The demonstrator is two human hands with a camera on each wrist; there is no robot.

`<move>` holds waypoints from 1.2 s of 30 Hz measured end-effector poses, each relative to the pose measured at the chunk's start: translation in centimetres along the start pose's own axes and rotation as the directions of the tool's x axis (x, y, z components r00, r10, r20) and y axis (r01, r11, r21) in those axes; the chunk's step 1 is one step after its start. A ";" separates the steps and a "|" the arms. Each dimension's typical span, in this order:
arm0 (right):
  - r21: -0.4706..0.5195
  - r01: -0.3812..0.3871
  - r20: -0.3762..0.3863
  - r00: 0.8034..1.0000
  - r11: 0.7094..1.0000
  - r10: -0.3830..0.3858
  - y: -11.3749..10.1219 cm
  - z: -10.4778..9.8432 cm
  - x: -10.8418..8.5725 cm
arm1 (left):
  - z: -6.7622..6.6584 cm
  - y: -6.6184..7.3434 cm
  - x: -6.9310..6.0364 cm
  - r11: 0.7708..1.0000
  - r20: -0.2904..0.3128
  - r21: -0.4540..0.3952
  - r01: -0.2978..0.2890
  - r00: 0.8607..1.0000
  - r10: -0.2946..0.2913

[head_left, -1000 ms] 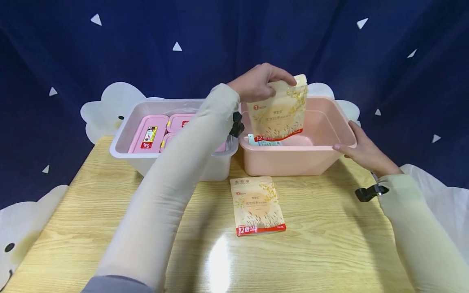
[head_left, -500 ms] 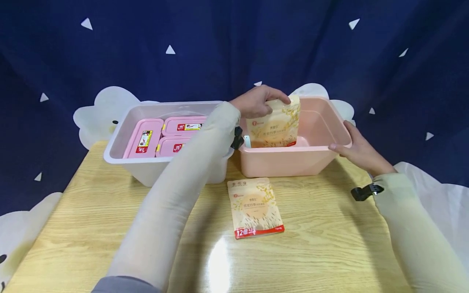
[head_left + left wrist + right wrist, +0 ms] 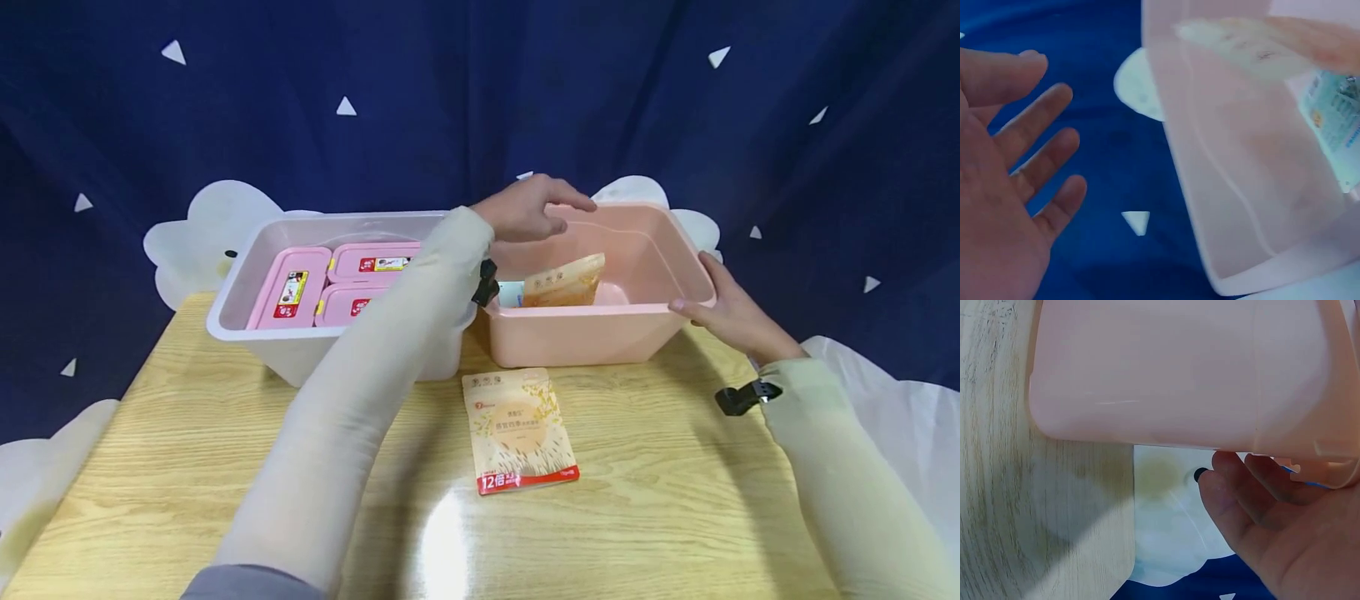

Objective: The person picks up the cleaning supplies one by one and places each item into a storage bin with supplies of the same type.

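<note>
My left hand point(image 3: 528, 208) hovers over the left back part of a pink plastic bin point(image 3: 577, 337), its fingers apart and holding nothing. In the left wrist view the left hand point(image 3: 1016, 156) shows a bare palm beside the bin wall point(image 3: 1210, 187). A cream-and-orange pouch point(image 3: 564, 283) leans inside the bin, next to a pale teal packet point(image 3: 512, 293). My right hand point(image 3: 738, 317) holds the bin's right front corner, thumb by the front rim. In the right wrist view, curled fingers of the right hand point(image 3: 1279, 519) touch the bin's outer side.
A second cream pouch point(image 3: 521, 431) with a red bottom band lies flat on the wooden table point(image 3: 637, 500). To the left stands a white-grey bin point(image 3: 300, 350) with several pink lidded boxes point(image 3: 290, 287). A dark blue curtain point(image 3: 420, 100) hangs behind.
The left hand lowered the pouch into the pink bin and let it go; the pouch now leans lower, inside. The right hand has kept its place at the bin's corner.
</note>
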State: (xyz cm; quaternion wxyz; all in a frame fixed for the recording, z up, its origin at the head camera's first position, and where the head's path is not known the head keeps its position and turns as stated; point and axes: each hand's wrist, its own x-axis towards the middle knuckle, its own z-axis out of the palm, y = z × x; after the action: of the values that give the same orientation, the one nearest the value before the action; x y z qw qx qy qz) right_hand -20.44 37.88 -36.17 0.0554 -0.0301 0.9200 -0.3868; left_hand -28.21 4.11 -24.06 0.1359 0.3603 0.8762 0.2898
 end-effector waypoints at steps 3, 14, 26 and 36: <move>0.000 0.008 0.002 1.000 1.000 -0.008 -0.1 -0.1 0.2 | -1.0 0.9 -1.1 0.998 -0.085 0.067 0.001 0.996 0.005; -0.025 0.049 -0.019 0.999 0.998 -0.049 0.3 -1.0 0.8 | -0.3 2.6 -6.1 0.901 -0.144 0.390 -0.190 0.954 0.263; -0.044 0.041 -0.018 0.999 0.998 -0.041 1.0 -1.6 1.2 | 4.2 1.0 -10.1 0.901 -0.068 0.357 -0.246 0.955 0.288; -0.022 0.071 -0.023 0.997 0.997 -0.071 1.4 -1.5 1.7 | 9.9 -1.9 -10.4 0.932 0.016 0.305 -0.195 0.980 0.199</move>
State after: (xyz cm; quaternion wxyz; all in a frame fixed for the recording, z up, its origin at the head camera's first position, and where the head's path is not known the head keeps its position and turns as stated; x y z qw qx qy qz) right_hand -22.33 39.73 -36.27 0.0303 -0.0588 0.9230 -0.3791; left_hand -17.53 -0.29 -32.83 0.0423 0.4607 0.8709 0.1657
